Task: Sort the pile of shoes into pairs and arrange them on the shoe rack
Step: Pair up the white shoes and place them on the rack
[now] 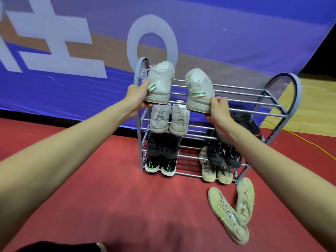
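Head view shows me my left hand (139, 95) gripping the heel of one white shoe (160, 82) and my right hand (217, 110) pinching the heel of its matching white shoe (199, 90), both at the top shelf of the shoe rack (283, 110), the left half of it. I judge the task is nearly finished: the lower shelves already carry pairs, light and dark. On the red floor (109, 188), one pale yellow-green pair (234, 206) lies crossed beside the rack, not yet placed.
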`<act>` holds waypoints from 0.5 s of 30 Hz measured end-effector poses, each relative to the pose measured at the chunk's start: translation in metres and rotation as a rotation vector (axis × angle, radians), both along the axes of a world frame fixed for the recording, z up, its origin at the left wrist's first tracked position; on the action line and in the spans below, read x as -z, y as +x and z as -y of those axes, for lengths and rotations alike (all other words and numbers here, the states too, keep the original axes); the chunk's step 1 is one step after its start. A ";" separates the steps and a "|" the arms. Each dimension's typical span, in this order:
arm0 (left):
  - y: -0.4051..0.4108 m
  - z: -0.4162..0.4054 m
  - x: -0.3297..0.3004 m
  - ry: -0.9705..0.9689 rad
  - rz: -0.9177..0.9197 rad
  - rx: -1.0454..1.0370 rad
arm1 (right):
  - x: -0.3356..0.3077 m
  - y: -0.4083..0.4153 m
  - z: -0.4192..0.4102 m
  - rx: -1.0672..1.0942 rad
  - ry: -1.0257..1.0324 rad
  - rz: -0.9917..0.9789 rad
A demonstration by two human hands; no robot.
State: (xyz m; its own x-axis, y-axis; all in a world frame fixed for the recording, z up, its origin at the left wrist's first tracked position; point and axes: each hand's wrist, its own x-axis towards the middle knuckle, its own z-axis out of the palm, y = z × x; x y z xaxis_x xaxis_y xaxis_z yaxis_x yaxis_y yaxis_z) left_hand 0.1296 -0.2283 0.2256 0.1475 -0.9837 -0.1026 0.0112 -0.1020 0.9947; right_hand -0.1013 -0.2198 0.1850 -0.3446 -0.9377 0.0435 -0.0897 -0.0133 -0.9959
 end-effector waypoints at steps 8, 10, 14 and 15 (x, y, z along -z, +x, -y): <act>-0.006 0.060 0.024 -0.002 0.037 0.026 | 0.008 0.013 0.063 0.002 0.050 -0.059; -0.007 0.070 0.030 0.007 0.027 0.030 | 0.012 0.015 0.074 0.002 0.047 -0.085; -0.007 0.084 0.039 -0.001 0.067 0.031 | 0.017 0.018 0.088 -0.006 0.040 -0.104; -0.007 0.087 0.040 0.000 0.070 0.026 | 0.016 0.019 0.091 -0.001 0.034 -0.102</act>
State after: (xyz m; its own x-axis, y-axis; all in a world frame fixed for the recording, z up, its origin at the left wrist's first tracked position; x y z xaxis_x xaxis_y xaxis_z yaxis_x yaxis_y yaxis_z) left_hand 0.1227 -0.3153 0.1855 0.1285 -0.9873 -0.0929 -0.0616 -0.1014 0.9929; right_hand -0.0821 -0.3110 0.1686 -0.3394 -0.9395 0.0468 -0.1905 0.0199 -0.9815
